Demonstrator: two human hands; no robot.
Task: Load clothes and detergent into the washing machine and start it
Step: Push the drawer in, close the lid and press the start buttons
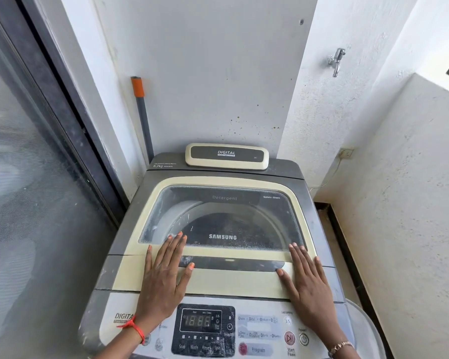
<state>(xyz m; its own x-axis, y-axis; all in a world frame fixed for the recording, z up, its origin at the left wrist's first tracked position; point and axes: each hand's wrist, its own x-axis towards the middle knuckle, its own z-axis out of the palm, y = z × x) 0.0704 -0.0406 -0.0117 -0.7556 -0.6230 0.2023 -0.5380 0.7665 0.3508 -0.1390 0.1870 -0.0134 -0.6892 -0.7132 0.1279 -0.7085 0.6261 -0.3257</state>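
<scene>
Grey-and-cream top-loading washing machine [218, 281]: left hand [163, 275] and right hand [309, 283] lie flat, fingers spread, pressing its glass lid [223, 218] down.

The grey-and-cream top-loading washing machine [226, 255] is seen with its glass lid [218, 216] closed. The left hand [163, 275] at 7 o'clock and right hand [306, 283] at 5 o'clock are pressed flat on it; the display [200, 320] is lit.

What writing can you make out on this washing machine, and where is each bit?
"SAMSUNG": glass lid
"Detergent": under the glass, rear
"Safety Glass": lid, rear right
"DIGITAL": cream back panel
"6.2kg": rear left deck
"18:88": display
"Soak Wash Rinse Spin": below display
"Program": red button
"Start Pause": below play button
Option rows beside the display: too blurred.
</scene>
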